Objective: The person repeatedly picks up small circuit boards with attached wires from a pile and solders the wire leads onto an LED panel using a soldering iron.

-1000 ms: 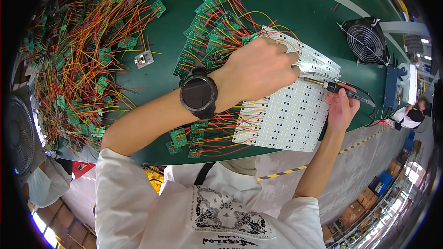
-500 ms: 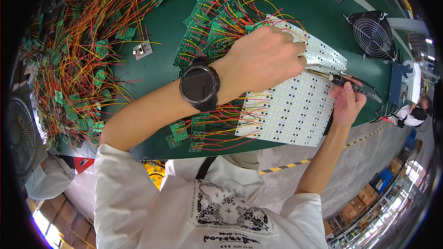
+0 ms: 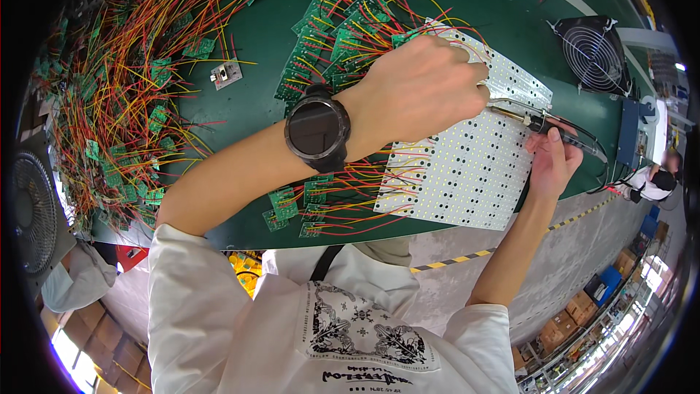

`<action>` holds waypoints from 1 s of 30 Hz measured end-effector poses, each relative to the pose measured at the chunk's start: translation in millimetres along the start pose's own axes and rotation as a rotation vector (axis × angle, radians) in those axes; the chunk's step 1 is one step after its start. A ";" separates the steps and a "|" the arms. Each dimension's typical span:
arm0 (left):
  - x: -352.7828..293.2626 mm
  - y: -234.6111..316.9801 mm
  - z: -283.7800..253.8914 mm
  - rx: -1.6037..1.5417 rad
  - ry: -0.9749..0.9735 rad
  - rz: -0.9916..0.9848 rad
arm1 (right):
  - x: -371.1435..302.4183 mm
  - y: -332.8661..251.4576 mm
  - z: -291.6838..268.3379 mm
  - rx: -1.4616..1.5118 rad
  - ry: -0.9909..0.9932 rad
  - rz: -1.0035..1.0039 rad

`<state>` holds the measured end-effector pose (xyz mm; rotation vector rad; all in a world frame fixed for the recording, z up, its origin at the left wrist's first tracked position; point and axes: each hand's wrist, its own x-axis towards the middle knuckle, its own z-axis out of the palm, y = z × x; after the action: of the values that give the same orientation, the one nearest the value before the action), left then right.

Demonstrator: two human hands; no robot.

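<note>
My right hand [image 3: 552,164] grips the black handle of a soldering iron [image 3: 538,124], whose metal end points left toward my left hand's fingertips. My left hand [image 3: 426,91] is closed over the upper part of a white LED panel [image 3: 467,179], its fingers curled under; what they hold, if anything, is hidden, as is the iron's very tip. Red, yellow and black wires [image 3: 408,168] run from the panel's left edge to small green circuit boards [image 3: 283,204]. More wired green boards [image 3: 302,58] lie in overlapping rows beyond my left wrist.
A large heap of wired green boards [image 3: 157,73] covers the table's left side. Near it lies a small switch board [image 3: 225,74]. A black fan [image 3: 592,55] stands at the far right, near a blue-grey box [image 3: 628,131]. Another person [image 3: 656,181] is in the right background.
Both hands and the iron have shifted very slightly right. The LED panel has moved a little the same way. Each hand keeps its closed pose.
</note>
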<state>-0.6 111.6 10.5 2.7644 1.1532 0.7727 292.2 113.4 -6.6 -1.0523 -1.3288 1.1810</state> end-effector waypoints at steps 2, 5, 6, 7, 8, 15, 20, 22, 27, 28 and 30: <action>-0.1 -0.2 0.9 0.005 0.004 -0.002 | 0.7 0.1 0.2 -0.003 -0.004 -0.004; -0.2 -0.4 2.2 0.006 0.014 0.000 | 0.7 0.8 -0.1 -0.007 -0.004 -0.010; -0.2 -0.4 1.8 0.006 0.019 0.003 | 0.7 0.8 0.1 -0.005 -0.002 -0.012; -0.1 -0.2 1.9 0.006 0.019 0.003 | 0.9 1.5 -0.7 -0.005 -0.002 -0.012; 0.1 0.2 2.2 0.005 0.020 0.002 | 1.1 2.5 -2.3 0.011 0.000 -0.020; -0.2 0.8 1.4 -0.006 0.021 0.005 | 0.6 1.3 0.1 0.030 -0.002 -0.026; -2.5 0.9 1.5 -0.004 0.025 -0.007 | 0.2 -1.5 0.6 0.059 0.029 -0.016; -1.5 1.7 2.1 0.002 0.013 -0.011 | -0.7 0.7 -1.3 0.105 0.084 -0.004; -1.6 0.0 1.1 -0.014 0.018 0.000 | 0.4 4.0 -5.9 0.162 0.135 0.011; -1.2 -0.5 1.1 -0.013 0.021 -0.001 | 1.1 3.7 -5.5 0.161 0.133 0.009; -0.5 -1.1 2.1 -0.026 0.025 0.004 | 3.1 1.9 -4.5 0.189 0.107 -0.020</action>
<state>-0.7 112.4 8.2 2.7447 1.1337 0.8197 296.4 117.2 -8.1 -0.9498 -1.1200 1.1934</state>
